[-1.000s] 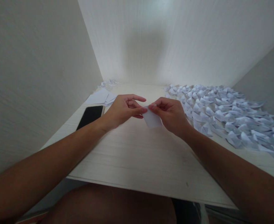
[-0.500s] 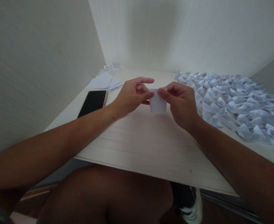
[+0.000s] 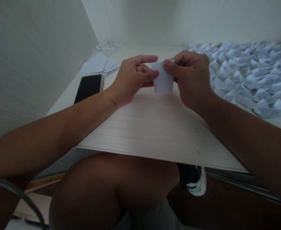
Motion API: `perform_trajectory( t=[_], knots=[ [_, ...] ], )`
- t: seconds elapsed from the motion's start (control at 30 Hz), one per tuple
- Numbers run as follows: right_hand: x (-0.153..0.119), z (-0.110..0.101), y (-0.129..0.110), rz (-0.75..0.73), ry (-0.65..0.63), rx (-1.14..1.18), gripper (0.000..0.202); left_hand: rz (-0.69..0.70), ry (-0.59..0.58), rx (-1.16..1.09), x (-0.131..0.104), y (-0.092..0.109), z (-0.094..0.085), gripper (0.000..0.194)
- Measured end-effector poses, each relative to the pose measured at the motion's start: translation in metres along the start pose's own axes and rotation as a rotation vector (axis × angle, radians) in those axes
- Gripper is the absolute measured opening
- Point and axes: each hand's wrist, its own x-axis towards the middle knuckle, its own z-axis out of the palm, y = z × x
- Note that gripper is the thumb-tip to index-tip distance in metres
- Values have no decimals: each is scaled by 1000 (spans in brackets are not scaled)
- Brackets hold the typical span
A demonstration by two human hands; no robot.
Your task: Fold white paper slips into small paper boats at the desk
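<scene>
A small white piece of paper [image 3: 163, 81] is held up just above the table between both hands. My left hand [image 3: 138, 72] pinches its left edge with the thumb in front, while the index finger stretches out above. On the right, my right hand [image 3: 190, 72] grips the upper right corner, thumb pressed on the front face. The other fingers of that hand are curled behind and partly hidden. Whether the paper is folded in layers I cannot make out.
Many folded white paper pieces [image 3: 255, 73] cover the right side of the table [image 3: 140, 127]. A black-screened phone [image 3: 89, 88] lies at left, with flat paper sheets [image 3: 94, 64] behind it. Small paper scraps [image 3: 105, 46] sit in the far left corner, by the wall [image 3: 35, 64].
The camera view has tilted down, so the table and hands appear higher. My right thumb and fingers have shifted slightly on the paper; both hands still hold it.
</scene>
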Motion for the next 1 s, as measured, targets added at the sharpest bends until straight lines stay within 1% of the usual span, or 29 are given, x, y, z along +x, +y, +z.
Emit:
perform_trajectory(
  t=[0.1, 0.17, 0.27, 0.33, 0.47, 0.57, 0.73, 0.87, 1.0],
  knots=[
    [1, -1, 2, -35, -39, -4, 39, 8, 19, 17, 1, -3, -1, 29],
    [1, -2, 2, -45, -50, -8, 40, 12, 13, -12, 2, -6, -2, 29],
    [2, -2, 2, -24, -43, -20, 41, 31, -17, -49, 3, -9, -3, 31],
    [2, -2, 2, -9, -48, -53, 41, 52, -12, -41, 3, -10, -3, 33],
    [2, -3, 2, 3, -29, -89, 41, 44, -37, -19, 3, -12, -3, 33],
    [3, -4, 3, -17, -16, -78, 41, 47, -55, 2, 4, -13, -3, 35],
    [4, -4, 3, -48, -28, -57, 41, 90, -61, 53, 6, -11, -5, 38],
    [4, -4, 1, -65, 16, 28, 41, 138, -86, 48, 11, -15, -9, 52],
    [4, -3, 0, -25, 15, 105, 40, 80, -131, -2, 15, -21, -12, 62]
  ],
)
